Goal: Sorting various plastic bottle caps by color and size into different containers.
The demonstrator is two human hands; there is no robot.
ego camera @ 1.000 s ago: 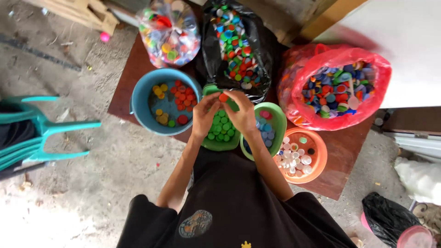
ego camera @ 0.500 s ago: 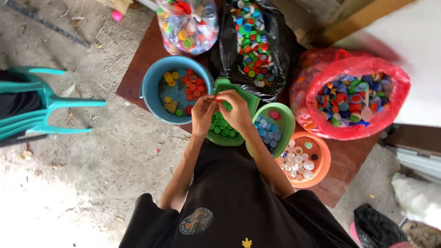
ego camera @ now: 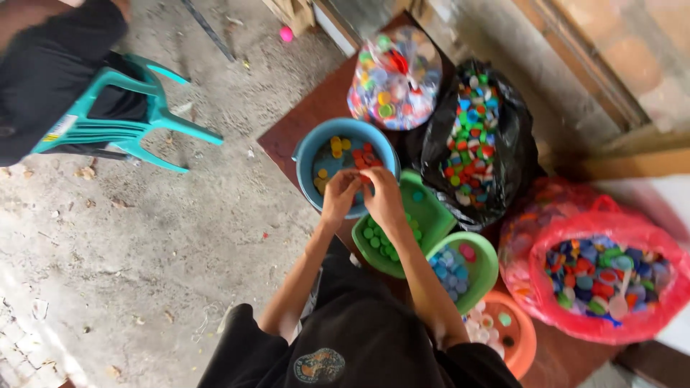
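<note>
My left hand (ego camera: 338, 195) and my right hand (ego camera: 382, 197) meet fingertip to fingertip over the near rim of a blue bowl (ego camera: 305, 154) that holds red and yellow bottle caps. A small red cap (ego camera: 365, 177) is pinched between the fingers of both hands. Just right of the hands is a square green basin (ego camera: 431, 208) with green caps. A round green bowl (ego camera: 485, 262) with pale blue caps and one pink cap stands beside my right forearm.
An orange bowl (ego camera: 521, 327) of white caps, a clear bag (ego camera: 395, 79), a black bag (ego camera: 467, 144) and a red bag (ego camera: 596, 273) of mixed caps crowd the brown table (ego camera: 309, 115). A teal plastic chair (ego camera: 122, 122) holding a person in dark clothes stands on the concrete floor at left.
Both hands have moved left from above the green basin to the blue bowl, still together around the red cap. The view has swung, bringing the chair closer.
</note>
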